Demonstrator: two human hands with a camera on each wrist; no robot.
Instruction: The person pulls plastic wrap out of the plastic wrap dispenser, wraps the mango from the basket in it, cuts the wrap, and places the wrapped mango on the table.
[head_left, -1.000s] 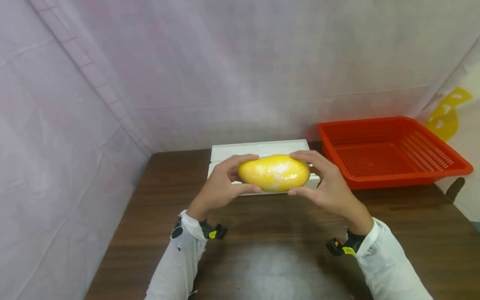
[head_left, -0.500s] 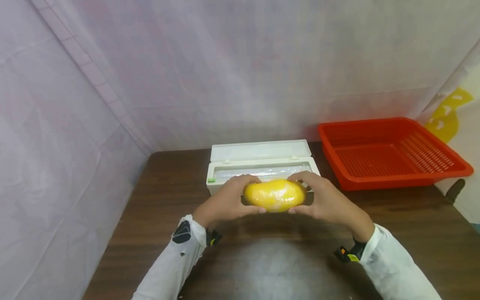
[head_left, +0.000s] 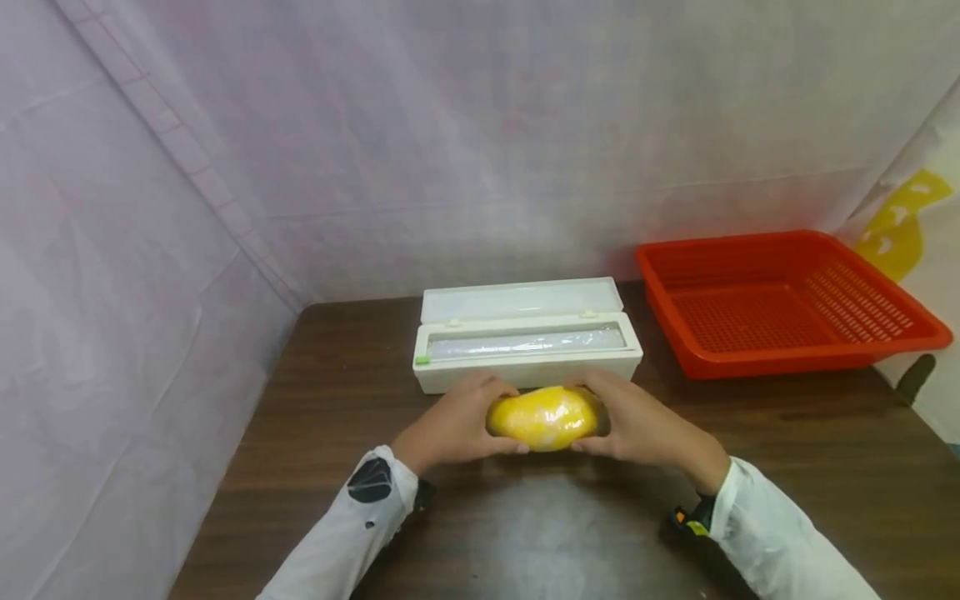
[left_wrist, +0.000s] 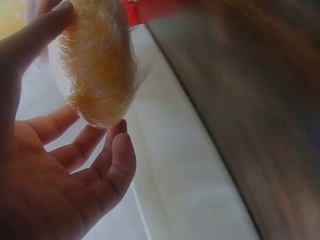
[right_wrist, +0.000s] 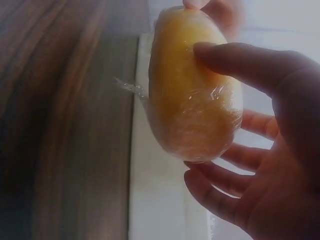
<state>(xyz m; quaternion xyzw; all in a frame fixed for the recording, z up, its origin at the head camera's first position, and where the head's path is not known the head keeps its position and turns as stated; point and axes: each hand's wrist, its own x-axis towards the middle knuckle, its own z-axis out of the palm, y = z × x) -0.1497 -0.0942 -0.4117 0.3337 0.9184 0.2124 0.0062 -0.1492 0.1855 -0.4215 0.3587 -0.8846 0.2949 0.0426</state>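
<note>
A yellow, mango-like fruit (head_left: 546, 419), wrapped in shiny cling film, is held lengthwise between both hands over the dark wooden table (head_left: 352, 517). My left hand (head_left: 459, 423) grips its left end, thumb on the near side and fingers curled round the far side. At the opposite end my right hand (head_left: 643, 423) holds it the same way. In the right wrist view a twisted tail of film (right_wrist: 129, 87) sticks out from the fruit's side. The left wrist view shows crinkled film over the fruit's end (left_wrist: 102, 95), fingertips right at it.
Just beyond the hands stands a white cling film dispenser (head_left: 525, 368), its lid (head_left: 521, 302) raised and a roll of film (head_left: 525, 343) inside. A red plastic basket (head_left: 757, 367) sits at the back right. White sheeting (head_left: 480, 150) hangs behind the table.
Both hands have lowered the wrapped fruit and drawn it nearer the body, so the dispenser behind it now shows. The grip stays on both ends.
</note>
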